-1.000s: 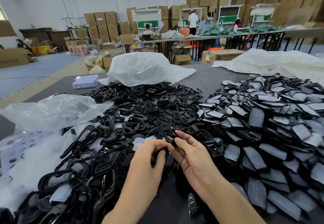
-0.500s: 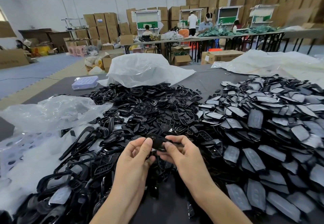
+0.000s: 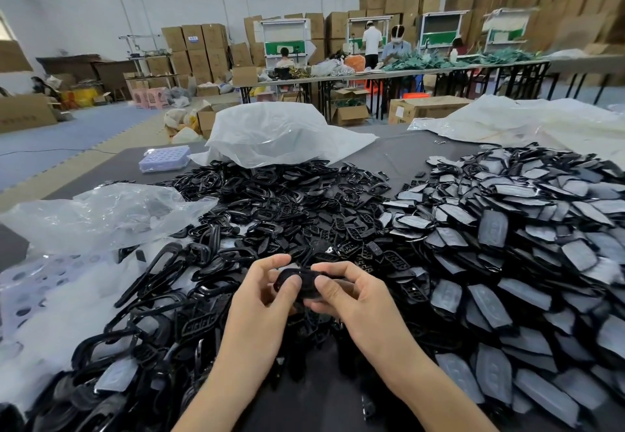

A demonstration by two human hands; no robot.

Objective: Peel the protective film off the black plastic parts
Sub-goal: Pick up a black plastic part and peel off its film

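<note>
Black plastic part (image 3: 307,283): one, pinched by left hand (image 3: 262,301), right hand (image 3: 355,296).

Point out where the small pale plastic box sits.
Head view: the small pale plastic box sits far left on the table, beside the white bag, beyond the black parts pile.

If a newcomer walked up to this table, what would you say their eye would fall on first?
Two big heaps on the dark grey table: glossy black plastic frames in the middle, and flat black plastic parts under grey protective film on the right. In front of them, the left hand and right hand together pinch one small black plastic part.
</note>
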